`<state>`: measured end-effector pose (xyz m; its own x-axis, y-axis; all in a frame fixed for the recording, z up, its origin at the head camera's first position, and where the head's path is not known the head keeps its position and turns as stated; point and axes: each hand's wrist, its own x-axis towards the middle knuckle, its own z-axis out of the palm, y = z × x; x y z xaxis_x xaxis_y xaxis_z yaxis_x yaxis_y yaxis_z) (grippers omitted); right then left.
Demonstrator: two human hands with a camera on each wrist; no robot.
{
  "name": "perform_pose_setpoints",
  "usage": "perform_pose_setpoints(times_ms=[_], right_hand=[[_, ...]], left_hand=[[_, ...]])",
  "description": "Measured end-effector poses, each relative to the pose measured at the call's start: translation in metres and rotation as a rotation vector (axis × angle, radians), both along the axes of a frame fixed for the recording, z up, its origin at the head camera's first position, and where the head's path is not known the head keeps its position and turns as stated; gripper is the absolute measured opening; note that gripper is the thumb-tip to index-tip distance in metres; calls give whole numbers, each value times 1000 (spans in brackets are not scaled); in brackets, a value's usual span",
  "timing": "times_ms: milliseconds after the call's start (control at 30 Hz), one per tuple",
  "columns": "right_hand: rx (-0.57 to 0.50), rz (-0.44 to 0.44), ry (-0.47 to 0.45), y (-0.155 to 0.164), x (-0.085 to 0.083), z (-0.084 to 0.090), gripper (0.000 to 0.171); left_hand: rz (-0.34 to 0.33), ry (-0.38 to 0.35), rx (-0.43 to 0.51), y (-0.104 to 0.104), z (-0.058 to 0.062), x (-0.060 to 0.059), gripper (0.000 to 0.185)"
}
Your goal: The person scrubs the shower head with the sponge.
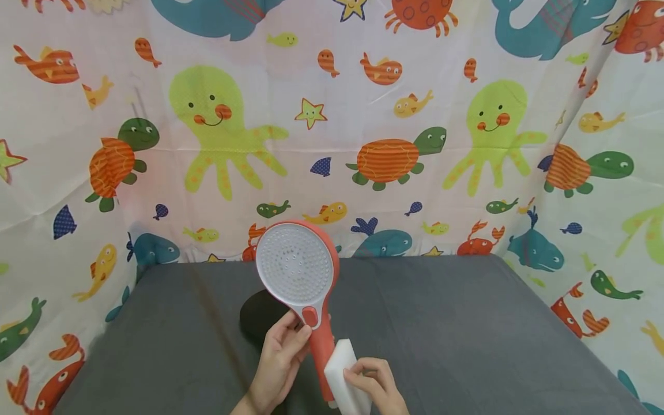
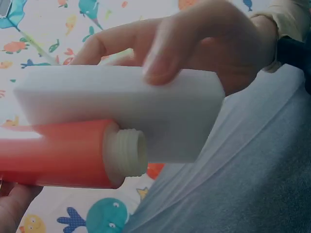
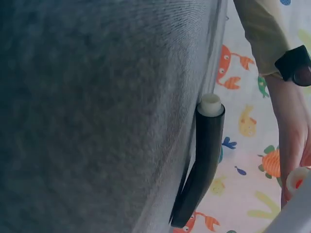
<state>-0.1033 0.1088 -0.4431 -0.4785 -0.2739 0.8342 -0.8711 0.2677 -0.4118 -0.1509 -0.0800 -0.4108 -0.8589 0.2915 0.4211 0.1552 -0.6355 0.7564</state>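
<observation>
Holding one orange shower head (image 1: pixel 301 271) up by its handle, the left hand (image 1: pixel 280 357) curls around it. At 4 o'clock, the right hand (image 1: pixel 376 383) pinches one white sponge block (image 1: pixel 344 369) against the handle. One black shower head (image 1: pixel 264 314) lies behind on the gray table (image 1: pixel 467 323); no writing shows.

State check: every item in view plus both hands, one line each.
Orange shower head: upright, face toward camera, held by its handle, threaded end bare with no hose.
White sponge block: pressed against the handle.
Black shower head: lying on the grey cloth.
Left hand: grips the handle.
Right hand: holds the sponge.
</observation>
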Motion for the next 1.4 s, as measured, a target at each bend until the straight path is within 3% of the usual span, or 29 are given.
perform_pose_setpoints(times_ms=[133, 300, 467, 633, 733, 833, 900, 1000, 1133, 1167, 1267, 1400], right_hand=[[-29, -57, 85, -5, -6, 12, 37], [-165, -46, 202, -18, -16, 55, 38], [-198, -89, 195, -24, -17, 77, 40], [-59, -91, 230, -23, -11, 66, 33], [61, -76, 291, -19, -10, 44, 28], [174, -47, 307, -12, -6, 22, 27], [220, -20, 292, -9, -1, 12, 26], [163, -14, 161, -12, 11, 6, 26], [115, 16, 194, -12, 9, 6, 27], [128, 27, 239, -10, 5, 8, 26], [133, 32, 405, -6, -9, 22, 24], [27, -28, 418, -11, -23, 47, 25]], left_hand=[[-38, 24, -14, 3, 1, 1, 36], [-118, 48, -41, 10, -3, 5, 40], [-172, 12, -32, 12, -5, 7, 45], [-219, -52, 44, 13, -6, 8, 46], [-204, -80, 72, 10, -4, 8, 42], [-152, -74, 33, 6, -2, 8, 38], [-118, -69, -6, 4, 0, 7, 37], [-75, -63, -62, 3, 1, 5, 36], [-54, -58, -102, 3, -1, 3, 34], [-57, -44, -100, 3, -1, 3, 34], [-80, 28, -86, 6, -2, 3, 35], [-105, 112, -105, 10, -4, 4, 37]])
